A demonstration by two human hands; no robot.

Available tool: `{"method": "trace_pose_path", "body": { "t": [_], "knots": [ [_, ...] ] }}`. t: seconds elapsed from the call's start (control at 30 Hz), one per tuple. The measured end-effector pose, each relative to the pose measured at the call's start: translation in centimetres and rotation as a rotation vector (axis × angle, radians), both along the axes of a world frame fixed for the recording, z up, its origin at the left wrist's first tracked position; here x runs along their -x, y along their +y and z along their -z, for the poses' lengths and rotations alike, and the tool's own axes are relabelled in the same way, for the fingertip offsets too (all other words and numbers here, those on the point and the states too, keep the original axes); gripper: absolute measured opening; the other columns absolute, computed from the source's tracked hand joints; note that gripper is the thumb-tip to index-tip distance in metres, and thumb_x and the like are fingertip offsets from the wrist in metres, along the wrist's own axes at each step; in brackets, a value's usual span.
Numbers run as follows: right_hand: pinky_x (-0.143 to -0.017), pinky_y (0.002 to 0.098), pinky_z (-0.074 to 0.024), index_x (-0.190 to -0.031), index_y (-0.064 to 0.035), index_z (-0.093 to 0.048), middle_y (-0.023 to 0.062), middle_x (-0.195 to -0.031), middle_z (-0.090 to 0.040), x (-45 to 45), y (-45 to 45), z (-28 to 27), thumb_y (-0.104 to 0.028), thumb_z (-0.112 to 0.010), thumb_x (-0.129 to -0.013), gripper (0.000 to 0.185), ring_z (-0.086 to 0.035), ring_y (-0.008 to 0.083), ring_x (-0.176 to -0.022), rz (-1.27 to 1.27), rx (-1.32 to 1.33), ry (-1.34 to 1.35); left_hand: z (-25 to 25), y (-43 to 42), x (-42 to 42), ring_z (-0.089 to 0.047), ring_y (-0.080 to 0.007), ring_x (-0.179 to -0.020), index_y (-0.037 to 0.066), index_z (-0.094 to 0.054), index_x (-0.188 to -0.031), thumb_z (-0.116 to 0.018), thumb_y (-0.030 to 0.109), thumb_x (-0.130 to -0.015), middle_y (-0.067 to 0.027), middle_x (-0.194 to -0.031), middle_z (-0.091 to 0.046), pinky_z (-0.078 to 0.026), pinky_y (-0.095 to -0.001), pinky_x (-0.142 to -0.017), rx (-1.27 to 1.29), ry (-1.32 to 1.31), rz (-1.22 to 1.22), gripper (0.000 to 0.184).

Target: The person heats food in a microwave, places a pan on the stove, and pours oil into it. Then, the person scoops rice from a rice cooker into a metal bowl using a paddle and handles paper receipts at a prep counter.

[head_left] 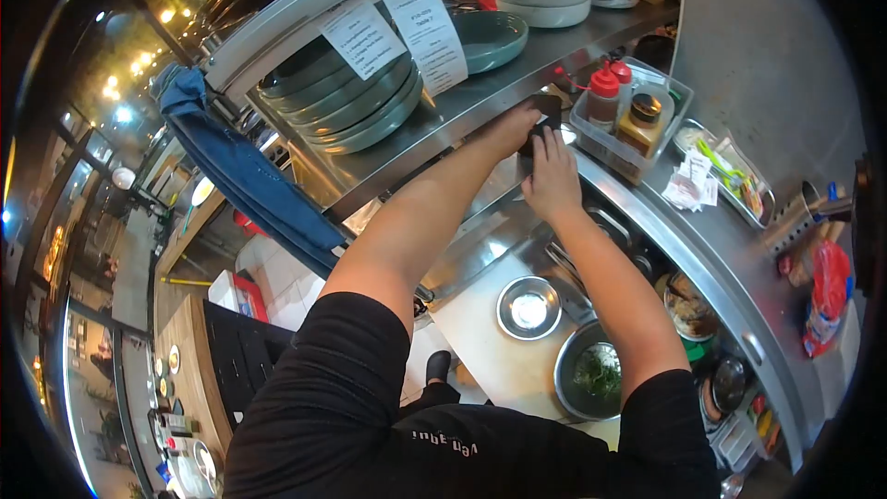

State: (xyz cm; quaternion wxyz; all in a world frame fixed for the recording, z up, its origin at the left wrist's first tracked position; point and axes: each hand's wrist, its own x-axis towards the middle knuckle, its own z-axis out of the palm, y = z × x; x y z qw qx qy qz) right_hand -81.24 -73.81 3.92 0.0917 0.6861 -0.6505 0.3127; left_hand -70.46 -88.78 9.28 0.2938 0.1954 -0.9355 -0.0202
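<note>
Both arms reach forward to a small dark object under the edge of the steel shelf. My left hand has its fingers bent against the object's left side, partly hidden. Beside it, my right hand lies with fingers stretched toward the object's lower edge. What the dark object is cannot be made out. Just right of the hands stands a clear plastic bin with red-capped bottles and a black-capped jar.
Stacked bowls and two paper slips are at the shelf. Below are a steel bowl and a pot with greens. A tray sits right; a blue cloth hangs left.
</note>
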Motion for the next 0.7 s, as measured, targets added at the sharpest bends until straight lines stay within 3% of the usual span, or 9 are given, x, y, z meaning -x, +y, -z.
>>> {"method": "trace_pose_path", "body": {
  "t": [0.03, 0.1, 0.2, 0.37, 0.47, 0.63, 0.7],
  "knots": [
    [-0.127, 0.0516, -0.0275, -0.161, 0.0015, -0.031, 0.0213, -0.17, -0.029, 0.2, 0.0, 0.2, -0.022, -0.074, -0.084, 0.091, -0.026, 0.0378, -0.159, 0.038, -0.08, 0.016, -0.5, 0.7, -0.4, -0.064, -0.0427, -0.111, 0.0, -0.065, -0.098, -0.057, 0.004, -0.09, -0.0244, -0.115, -0.063, -0.053, -0.0484, -0.095, -0.051, -0.035, -0.012, 0.012],
    [-0.127, 0.0513, -0.0273, -0.163, 0.0011, -0.027, 0.0203, -0.171, -0.028, 0.3, 0.3, 0.4, -0.023, -0.074, -0.084, 0.095, -0.026, 0.0369, -0.159, 0.029, -0.089, 0.051, -0.8, 1.1, -0.7, -0.065, -0.0396, -0.109, 0.0, -0.066, -0.097, -0.057, 0.005, -0.091, -0.0223, -0.116, -0.064, -0.053, -0.0461, -0.093, -0.253, -0.02, -0.01, 0.012],
    [-0.127, 0.0506, -0.0275, -0.166, 0.0004, -0.019, 0.0185, -0.173, -0.025, 0.2, 0.4, 0.0, -0.024, -0.076, -0.083, 0.103, -0.023, 0.0359, -0.16, 0.03, -0.121, 0.065, 0.0, 0.4, -0.9, -0.065, -0.0399, -0.108, 0.0, -0.066, -0.098, -0.058, 0.004, -0.091, -0.0221, -0.114, -0.064, -0.053, -0.0467, -0.093, -0.017, -0.059, 0.008, 0.011],
    [-0.126, 0.0477, -0.029, -0.168, -0.0013, -0.017, 0.015, -0.175, -0.02, 0.2, -0.5, 0.1, -0.028, -0.079, -0.082, 0.109, -0.024, 0.034, -0.16, 0.118, -0.105, 0.083, 2.1, -0.9, -0.3, -0.065, -0.0385, -0.109, 0.001, -0.066, -0.099, -0.057, 0.002, -0.089, -0.0203, -0.113, -0.065, -0.053, -0.0448, -0.092, -0.019, -0.045, -0.035, 0.013],
    [-0.126, 0.0475, -0.0297, -0.168, -0.0013, -0.016, 0.0147, -0.174, -0.021, 0.1, -0.9, 0.2, -0.028, -0.08, -0.082, 0.111, -0.024, 0.0333, -0.16, 0.136, -0.117, 0.088, 0.8, -0.2, -1.2, -0.065, -0.0376, -0.111, 0.002, -0.066, -0.1, -0.058, 0.003, -0.089, -0.0182, -0.114, -0.066, -0.053, -0.045, -0.093, -0.053, -0.136, -0.144, 0.014],
    [-0.126, 0.0468, -0.0308, -0.168, -0.0012, -0.017, 0.0166, -0.173, -0.025, 0.2, -0.4, -0.4, -0.023, -0.082, -0.08, 0.112, -0.028, 0.0355, -0.158, 0.126, -0.102, 0.068, 0.1, 7.8, -6.3, -0.068, -0.038, -0.106, 0.005, -0.068, -0.1, -0.06, 0.007, -0.089, -0.015, -0.107, -0.069, -0.055, -0.0502, -0.088, 0.065, -0.176, -0.305, 0.014],
    [-0.126, 0.0459, -0.0325, -0.166, -0.002, -0.022, 0.0203, -0.17, -0.03, 0.5, 1.0, -1.2, -0.014, -0.081, -0.077, 0.108, -0.034, 0.038, -0.155, -0.215, 0.033, -0.236, -1.1, 13.3, -8.4, -0.07, -0.0392, -0.1, 0.005, -0.071, -0.101, -0.062, 0.012, -0.092, -0.0157, -0.101, -0.072, -0.057, -0.0515, -0.083, -0.186, -0.158, -0.356, 0.014]
  ]
}}
